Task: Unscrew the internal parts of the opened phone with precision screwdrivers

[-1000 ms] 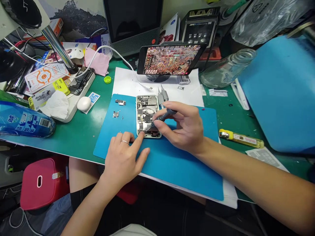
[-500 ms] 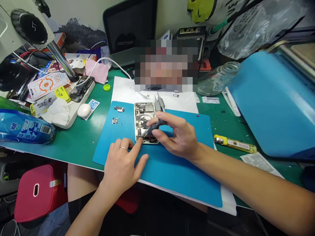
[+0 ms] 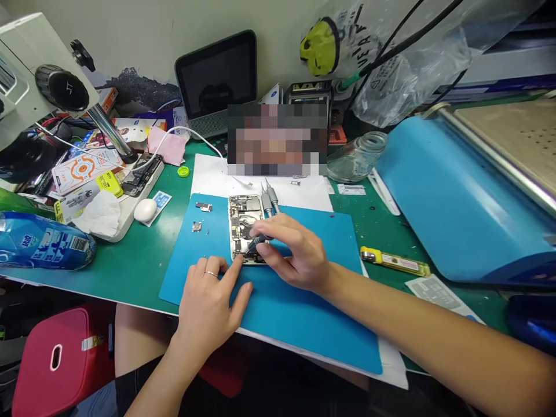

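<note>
An opened phone (image 3: 237,223) lies on the blue mat (image 3: 313,324), its inner parts exposed. My right hand (image 3: 297,252) pinches a dark screwdriver (image 3: 259,239) between thumb and fingers, its tip down at the lower part of the phone. With the index fingertip my left hand (image 3: 212,298) touches the phone's lower left edge; its thumb is spread apart and nothing is held. Two gray-handled tools (image 3: 270,200) lie beside the phone's upper right. Small metal parts, one upper (image 3: 204,207) and one lower (image 3: 197,226), rest on the mat left of the phone.
Blue bottle (image 3: 43,240), white mouse-shaped object (image 3: 145,210) and microscope stand (image 3: 104,127) are on the left. At the right are a glass jar (image 3: 358,156), a yellow cutter (image 3: 395,261) and a large blue sheet (image 3: 456,202). A dark screen (image 3: 217,81) stands behind.
The camera view has shifted, showing more of the back wall and right side. The screwdriver stays over the phone's lower part, and my left index finger remains at its edge.
</note>
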Tool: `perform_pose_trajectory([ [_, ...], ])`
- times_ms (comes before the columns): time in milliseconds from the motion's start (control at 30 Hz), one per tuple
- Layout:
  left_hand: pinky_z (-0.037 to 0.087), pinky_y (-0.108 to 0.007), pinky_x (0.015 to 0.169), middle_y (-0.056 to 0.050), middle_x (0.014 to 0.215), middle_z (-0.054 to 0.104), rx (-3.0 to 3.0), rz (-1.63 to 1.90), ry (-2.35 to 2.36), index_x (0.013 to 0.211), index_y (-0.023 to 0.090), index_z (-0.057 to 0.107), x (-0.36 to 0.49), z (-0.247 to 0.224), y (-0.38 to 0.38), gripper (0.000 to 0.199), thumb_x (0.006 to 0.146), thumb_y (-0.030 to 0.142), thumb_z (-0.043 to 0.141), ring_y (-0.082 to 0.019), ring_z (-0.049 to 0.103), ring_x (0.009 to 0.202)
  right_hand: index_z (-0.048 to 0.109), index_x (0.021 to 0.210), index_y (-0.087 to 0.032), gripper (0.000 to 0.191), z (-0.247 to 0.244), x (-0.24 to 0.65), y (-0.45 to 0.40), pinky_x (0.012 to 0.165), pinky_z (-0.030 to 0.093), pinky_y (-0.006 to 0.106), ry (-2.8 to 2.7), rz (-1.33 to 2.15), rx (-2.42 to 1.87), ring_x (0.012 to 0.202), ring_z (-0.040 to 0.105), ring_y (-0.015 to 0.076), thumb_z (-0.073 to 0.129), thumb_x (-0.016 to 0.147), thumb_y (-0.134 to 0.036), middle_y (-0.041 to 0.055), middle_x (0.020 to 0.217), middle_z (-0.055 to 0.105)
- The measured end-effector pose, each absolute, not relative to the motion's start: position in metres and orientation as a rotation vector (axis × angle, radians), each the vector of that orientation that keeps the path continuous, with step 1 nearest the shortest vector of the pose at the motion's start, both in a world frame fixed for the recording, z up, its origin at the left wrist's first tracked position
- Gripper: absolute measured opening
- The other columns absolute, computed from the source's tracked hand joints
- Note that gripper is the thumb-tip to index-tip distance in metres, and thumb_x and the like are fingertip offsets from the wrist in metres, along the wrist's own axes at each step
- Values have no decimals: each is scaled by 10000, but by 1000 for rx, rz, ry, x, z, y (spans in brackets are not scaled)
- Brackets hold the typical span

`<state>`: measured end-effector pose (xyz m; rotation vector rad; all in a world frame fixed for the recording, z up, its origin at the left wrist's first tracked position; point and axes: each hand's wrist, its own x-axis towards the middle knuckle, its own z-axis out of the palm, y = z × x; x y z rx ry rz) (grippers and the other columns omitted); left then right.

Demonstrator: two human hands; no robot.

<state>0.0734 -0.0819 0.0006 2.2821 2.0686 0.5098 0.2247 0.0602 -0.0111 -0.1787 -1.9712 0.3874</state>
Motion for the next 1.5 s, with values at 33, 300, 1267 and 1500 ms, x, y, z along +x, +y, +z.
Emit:
perform_pose_trajectory([
  [33,397,-386,746,-89,985,569,2284,509,2070,1367,181,588,73,1,-82,413,1019,382,492,-239,492,873,488,1376,-206,485,-11,225,60,721,610,358,-1965,399,-182,853,695,196,571,915,-83,91,989,731],
  [300,386,-385,739,-86,980,563,2280,497,2066,1372,184,584,73,2,-83,413,1019,379,493,-239,490,875,494,1360,-213,462,-10,224,60,712,604,346,-1983,356,-147,806,690,190,609,921,-123,73,943,736],
  [1267,384,-382,732,-88,993,568,2285,492,2071,1382,188,575,72,1,-83,417,1019,374,490,-238,489,863,496,1332,-177,469,-8,224,60,725,592,372,-1987,333,-151,810,659,204,631,890,-103,85,933,719],
  [1500,391,-383,730,-95,996,575,2282,493,2073,1369,181,586,72,1,-82,413,1021,379,484,-237,495,865,490,1371,-197,527,-7,226,59,763,605,370,-1978,410,-161,880,670,209,565,875,-37,82,961,732],
])
